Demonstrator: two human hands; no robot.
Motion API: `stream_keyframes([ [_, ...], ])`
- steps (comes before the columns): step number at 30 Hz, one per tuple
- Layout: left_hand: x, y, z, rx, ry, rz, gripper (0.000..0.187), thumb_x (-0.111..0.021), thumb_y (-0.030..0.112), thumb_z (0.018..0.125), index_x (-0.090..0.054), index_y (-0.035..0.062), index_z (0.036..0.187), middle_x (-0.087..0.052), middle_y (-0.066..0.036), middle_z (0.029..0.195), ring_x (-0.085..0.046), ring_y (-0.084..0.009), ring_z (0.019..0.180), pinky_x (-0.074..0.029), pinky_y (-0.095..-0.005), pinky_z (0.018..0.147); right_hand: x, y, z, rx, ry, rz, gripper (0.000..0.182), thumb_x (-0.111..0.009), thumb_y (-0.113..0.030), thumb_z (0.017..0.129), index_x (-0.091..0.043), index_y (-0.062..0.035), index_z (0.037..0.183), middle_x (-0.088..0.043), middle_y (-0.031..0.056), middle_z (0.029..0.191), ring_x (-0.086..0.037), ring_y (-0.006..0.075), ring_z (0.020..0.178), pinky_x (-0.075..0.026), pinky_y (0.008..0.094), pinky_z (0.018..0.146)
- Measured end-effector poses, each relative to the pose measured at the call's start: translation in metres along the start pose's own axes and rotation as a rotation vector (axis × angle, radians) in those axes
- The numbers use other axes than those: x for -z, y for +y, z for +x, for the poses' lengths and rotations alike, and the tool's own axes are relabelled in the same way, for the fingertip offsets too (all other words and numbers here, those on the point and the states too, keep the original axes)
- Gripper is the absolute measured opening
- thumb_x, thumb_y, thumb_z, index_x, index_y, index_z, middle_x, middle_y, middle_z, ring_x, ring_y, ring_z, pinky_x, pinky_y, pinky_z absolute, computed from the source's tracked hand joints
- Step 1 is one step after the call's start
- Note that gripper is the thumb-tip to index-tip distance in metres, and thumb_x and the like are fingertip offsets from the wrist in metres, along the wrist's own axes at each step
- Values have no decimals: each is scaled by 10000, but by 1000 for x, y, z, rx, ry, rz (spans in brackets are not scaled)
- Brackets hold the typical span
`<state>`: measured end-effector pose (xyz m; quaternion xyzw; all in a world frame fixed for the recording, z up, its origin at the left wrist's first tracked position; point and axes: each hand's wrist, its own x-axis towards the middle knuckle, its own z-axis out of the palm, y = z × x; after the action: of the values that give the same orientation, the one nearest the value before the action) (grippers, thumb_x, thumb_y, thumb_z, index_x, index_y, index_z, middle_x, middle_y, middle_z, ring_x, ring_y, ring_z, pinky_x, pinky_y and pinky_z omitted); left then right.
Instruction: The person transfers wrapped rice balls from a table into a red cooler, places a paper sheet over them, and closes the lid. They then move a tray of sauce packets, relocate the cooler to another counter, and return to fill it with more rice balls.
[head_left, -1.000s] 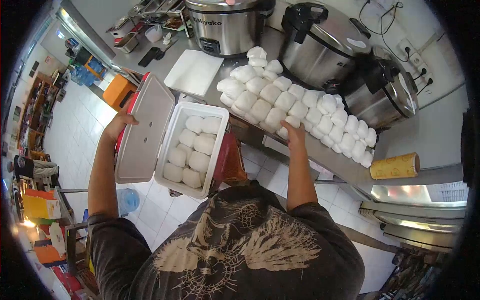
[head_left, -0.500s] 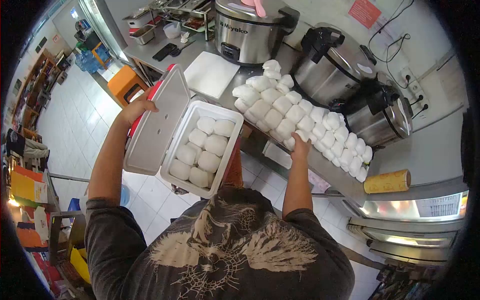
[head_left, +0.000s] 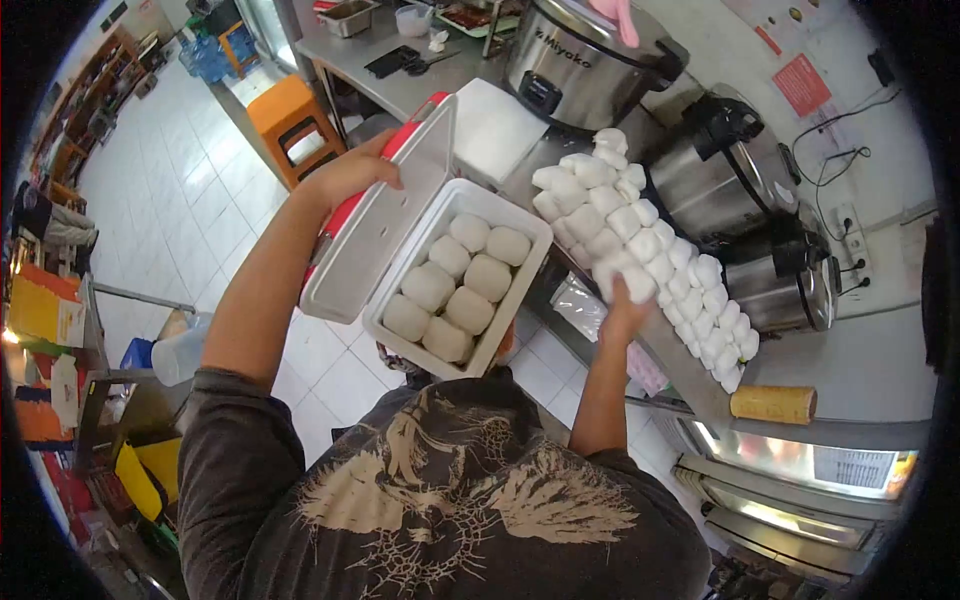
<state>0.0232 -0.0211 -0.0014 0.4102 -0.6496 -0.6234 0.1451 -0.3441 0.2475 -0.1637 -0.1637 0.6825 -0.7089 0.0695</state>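
Observation:
My left hand (head_left: 362,178) grips the edge of the red and white lid (head_left: 385,215), which stands raised at the left side of a white cooler box (head_left: 533,228). Inside the box lie several round white bundles (head_left: 429,287). My right hand (head_left: 627,312) has its fingers on a white wrapped bundle (head_left: 624,277) at the near edge of a long pile of similar white bundles (head_left: 660,268) on the metal counter. The fingertips are partly hidden by the bundle.
Large steel rice cookers (head_left: 565,65) stand behind the pile. A white sheet-like stack (head_left: 497,130) lies beside the box, and a yellow roll (head_left: 773,404) rests at the counter's right end. An orange stool (head_left: 293,120) stands beyond the lid.
The view has shifted, so box and pile appear further right. My right hand now has a bundle raised at the pile's near edge. The lid is tilted closer over the box.

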Motion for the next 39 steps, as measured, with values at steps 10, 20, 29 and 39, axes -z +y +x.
stream_keyframes([
  [10, 7, -8, 5, -69, -65, -69, 928, -686, 126, 688, -324, 85, 1541, -581, -171, 1275, -594, -277, 1118, -494, -378, 965, -217, 32, -75, 186, -1402, -735, 951, -869, -347, 668, -445, 19, 1436, -559, 246, 1376, -531, 348, 1294, -409, 393, 1109],
  [20, 5, 8, -11, -15, -31, -94, 915, -682, 104, 690, -346, 88, 1541, -602, -153, 1277, -579, -259, 1152, -456, -344, 999, -246, 35, -31, 254, -1284, -834, 906, -881, -365, 642, -515, 19, 1377, -591, 232, 1342, -561, 345, 1258, -423, 389, 1092],
  [29, 8, -12, 11, -16, -66, -68, 941, -671, 102, 695, -303, 84, 1561, -600, -159, 1240, -589, -252, 1095, -477, -342, 958, -207, 63, -63, 812, -943, -1126, 336, -664, -173, 855, -638, -28, 1157, -654, 171, 1075, -618, 327, 1027, -510, 451, 908],
  [39, -29, 13, -6, 30, -2, 28, 960, -671, 117, 669, -301, 126, 1555, -581, -157, 1266, -570, -276, 1143, -466, -370, 992, -134, 27, -40, 809, -678, -602, 282, -674, -173, 855, -648, -40, 1102, -629, 183, 1075, -566, 371, 1058, -425, 502, 981],
])
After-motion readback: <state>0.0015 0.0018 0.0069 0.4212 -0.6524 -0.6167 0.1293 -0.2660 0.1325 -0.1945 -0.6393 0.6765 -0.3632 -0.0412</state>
